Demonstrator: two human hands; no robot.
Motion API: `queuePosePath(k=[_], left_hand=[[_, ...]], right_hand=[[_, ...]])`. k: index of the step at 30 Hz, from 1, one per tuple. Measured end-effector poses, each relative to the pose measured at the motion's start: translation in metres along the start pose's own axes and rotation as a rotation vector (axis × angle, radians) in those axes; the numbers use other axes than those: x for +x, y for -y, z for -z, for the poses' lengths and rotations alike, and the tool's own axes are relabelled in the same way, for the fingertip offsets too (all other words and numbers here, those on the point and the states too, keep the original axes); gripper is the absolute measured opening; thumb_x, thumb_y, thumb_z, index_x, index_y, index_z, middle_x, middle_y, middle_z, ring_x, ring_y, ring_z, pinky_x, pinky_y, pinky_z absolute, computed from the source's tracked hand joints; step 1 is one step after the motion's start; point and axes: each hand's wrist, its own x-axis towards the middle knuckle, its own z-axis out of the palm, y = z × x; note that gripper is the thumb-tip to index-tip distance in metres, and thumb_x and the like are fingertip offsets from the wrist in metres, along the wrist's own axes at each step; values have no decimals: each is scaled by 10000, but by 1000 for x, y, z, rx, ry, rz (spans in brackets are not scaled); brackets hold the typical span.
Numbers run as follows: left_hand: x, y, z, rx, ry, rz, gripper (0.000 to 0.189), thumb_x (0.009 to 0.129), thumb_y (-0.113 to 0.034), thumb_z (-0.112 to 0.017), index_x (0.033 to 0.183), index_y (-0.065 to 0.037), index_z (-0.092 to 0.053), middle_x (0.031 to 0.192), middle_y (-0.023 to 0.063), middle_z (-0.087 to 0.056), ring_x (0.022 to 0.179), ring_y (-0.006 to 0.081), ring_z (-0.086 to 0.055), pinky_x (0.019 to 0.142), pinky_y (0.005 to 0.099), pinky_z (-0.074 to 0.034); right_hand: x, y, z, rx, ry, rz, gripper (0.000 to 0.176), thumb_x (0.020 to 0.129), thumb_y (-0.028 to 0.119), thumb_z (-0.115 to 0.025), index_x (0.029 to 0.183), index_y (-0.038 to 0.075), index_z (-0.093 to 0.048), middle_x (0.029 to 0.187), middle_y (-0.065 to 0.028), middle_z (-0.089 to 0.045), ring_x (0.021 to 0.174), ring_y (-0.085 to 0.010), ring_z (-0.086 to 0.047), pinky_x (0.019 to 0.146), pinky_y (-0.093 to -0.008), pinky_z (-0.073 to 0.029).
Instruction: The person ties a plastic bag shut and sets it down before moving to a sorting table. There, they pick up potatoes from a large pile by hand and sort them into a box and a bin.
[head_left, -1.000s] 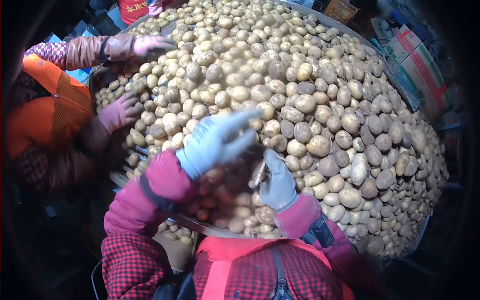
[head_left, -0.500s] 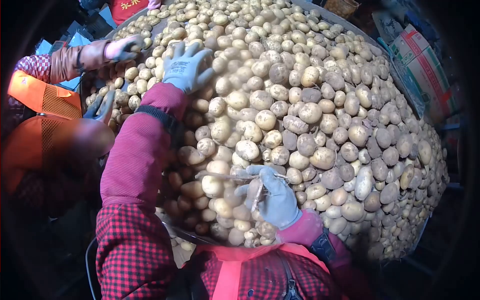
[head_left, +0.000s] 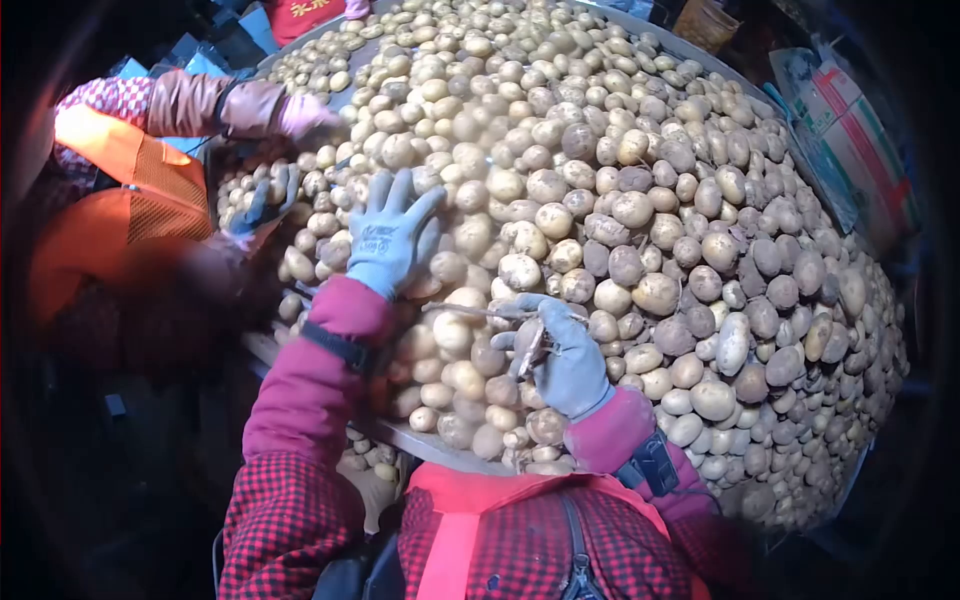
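A broad heap of potatoes (head_left: 631,209), some pale and some caked with soil, spreads around both hands. My left hand (head_left: 392,228), in a light blue glove, rests on the potatoes with its fingers spread and nothing gripped. Lower and to the right, my right hand (head_left: 562,352), in a matching glove, is closed around dry stalks (head_left: 470,311). One stalk sticks out leftward over the heap and another hangs down by the fingers. Something brownish, perhaps a potato, is partly hidden in that palm.
At the left, a co-worker in an orange vest (head_left: 165,180) reaches over the heap with both hands. A metal rim (head_left: 425,442) borders the near side. At the right stands a red, white and green carton (head_left: 850,135). A basket (head_left: 706,25) is behind the heap.
My left hand has moved down and slightly right over the potatoes. My right hand, still holding the stalks, appears a little higher and further right. The co-worker's hands have shifted too, and the whole view has moved slightly.
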Motion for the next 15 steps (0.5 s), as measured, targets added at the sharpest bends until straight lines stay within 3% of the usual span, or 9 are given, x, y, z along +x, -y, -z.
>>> queuePosePath(k=[1, 2, 3, 5, 8, 9, 10, 13, 15], left_hand=[[-15, 8, -3, -222, -55, -18, 445, 921, -289, -621, 1360, -221, -611, 1448, 183, -506, 1300, 414, -460, 1044, 534, -409], [-42, 16, 6, -213, 32, 52, 443, 933, -285, -611, 1371, -217, -604, 1447, 188, -504, 1298, 420, -462, 1060, 540, -404], [-63, 18, 11, -211, 121, 104, 441, 946, -281, -601, 1382, -212, -597, 1447, 192, -501, 1296, 426, -464, 1076, 545, -399], [-89, 14, 16, -162, 27, 107, 476, 910, -262, -630, 1381, -207, -594, 1437, 178, -511, 1291, 416, -473, 1027, 521, -444], [-120, -7, 39, -161, 36, 115, 466, 901, -323, -630, 1356, -226, -601, 1439, 164, -488, 1352, 417, -400, 1061, 545, -353], [-128, -17, 45, -188, 22, 131, 474, 889, -330, -640, 1350, -223, -602, 1444, 166, -483, 1357, 420, -395, 1070, 548, -334], [-130, -31, 59, -183, 67, 148, 553, 861, -324, -665, 1365, -111, -586, 1455, 187, -479, 1359, 448, -392, 1118, 554, -299], [-129, -59, 67, -275, 39, -25, 535, 863, -380, -666, 1354, -177, -598, 1512, 189, -432, 1361, 442, -390, 1110, 581, -280], [-111, -66, 64, -351, 169, -152, 510, 874, -371, -660, 1352, -206, -593, 1521, 167, -430, 1356, 438, -394, 1112, 584, -280]], right_hand=[[-1, 1, -1, -34, -1, 6, 495, 1057, 427, -461, 1267, -9, -564, 1168, -129, -661, 918, -231, -687, 662, -283, -561], [-1, 1, -3, 169, 29, -60, 496, 1064, 424, -446, 1301, -3, -532, 1167, -134, -658, 926, -234, -685, 634, -285, -559], [-2, 1, -6, 130, -9, -58, 488, 1069, 415, -434, 1330, 7, -497, 1161, -138, -657, 927, -235, -682, 619, -290, -559], [-1, 0, -3, 159, -8, -69, 474, 1073, 411, -430, 1330, 16, -489, 1163, -138, -652, 920, -231, -680, 626, -293, -562], [-1, -2, -1, 234, -39, -10, 460, 1057, 377, -494, 1258, -32, -556, 1039, -127, -675, 914, -248, -688, 769, -350, -570], [-2, 1, 1, 260, -9, 15, 451, 1056, 372, -496, 1258, -27, -556, 1031, -124, -676, 920, -253, -690, 752, -352, -568], [-4, 5, 3, 287, 22, 40, 442, 1055, 367, -499, 1258, -22, -555, 1022, -120, -677, 926, -257, -691, 734, -354, -567], [-8, 14, -5, 249, -99, 112, 414, 1056, 369, -498, 1266, 14, -541, 947, -93, -672, 913, -281, -692, 666, -353, -550], [-10, 21, -12, 251, -214, 104, 413, 1059, 374, -491, 1269, 21, -532, 865, -78, -665, 881, -281, -692, 664, -348, -549]])
